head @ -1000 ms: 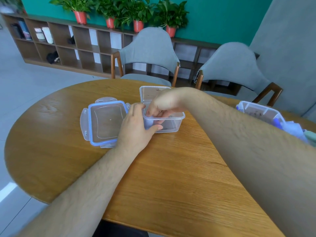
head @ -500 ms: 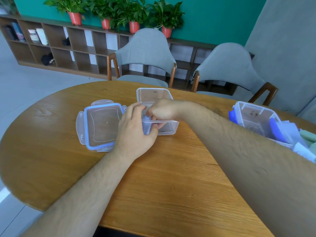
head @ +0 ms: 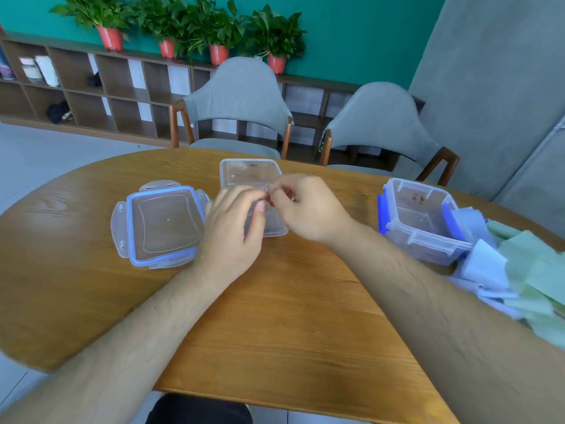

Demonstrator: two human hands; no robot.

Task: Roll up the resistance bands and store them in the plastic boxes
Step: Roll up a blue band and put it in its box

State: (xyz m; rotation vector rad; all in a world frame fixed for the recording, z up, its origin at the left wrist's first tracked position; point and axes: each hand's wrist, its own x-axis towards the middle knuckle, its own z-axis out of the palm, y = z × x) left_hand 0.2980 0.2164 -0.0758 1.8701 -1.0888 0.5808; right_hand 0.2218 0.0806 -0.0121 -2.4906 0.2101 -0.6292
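Lengthwise, the open box (head: 249, 174) points away, mouth up.

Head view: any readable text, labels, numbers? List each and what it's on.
No text reads for certain.
Centre box: dark handwritten marks on the clear plastic, too blurred to read.
Right box: dark mark on the far wall, maybe two characters, too blurred to read.
Lid: no text visible.
Shelf items: too small to tell.
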